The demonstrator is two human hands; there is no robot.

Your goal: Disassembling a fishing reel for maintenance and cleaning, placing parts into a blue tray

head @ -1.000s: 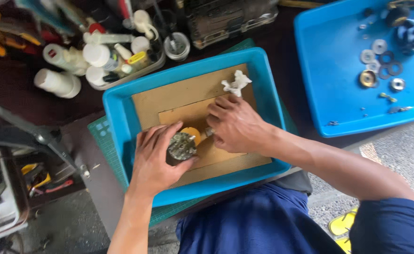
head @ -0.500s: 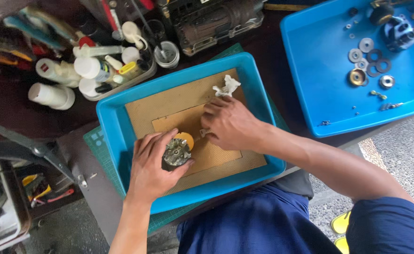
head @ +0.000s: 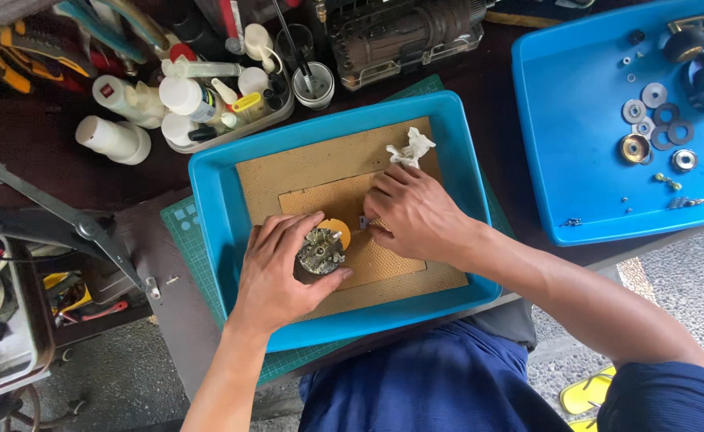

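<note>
My left hand (head: 281,270) is wrapped around a small round metal mechanism (head: 321,250) with a yellow part, holding it on the brown cardboard (head: 312,164) inside a blue tray (head: 212,216). Just right of it, my right hand (head: 417,212) rests on the cardboard with its fingertips pinched on a small thin tool (head: 364,222) aimed at the mechanism. A crumpled white tissue (head: 410,149) lies at the cardboard's far right corner.
A second blue tray (head: 544,160) at the right holds washers, rings and small metal parts (head: 657,120). White bottles and tubes (head: 184,100) fill a container at the back left. A dark engine-like block (head: 400,36) sits behind. A green cutting mat (head: 184,228) lies under the tray.
Both hands have stayed at the mechanism; the right hand's fingers have shifted slightly closer to it. The camera view has drifted a little.
</note>
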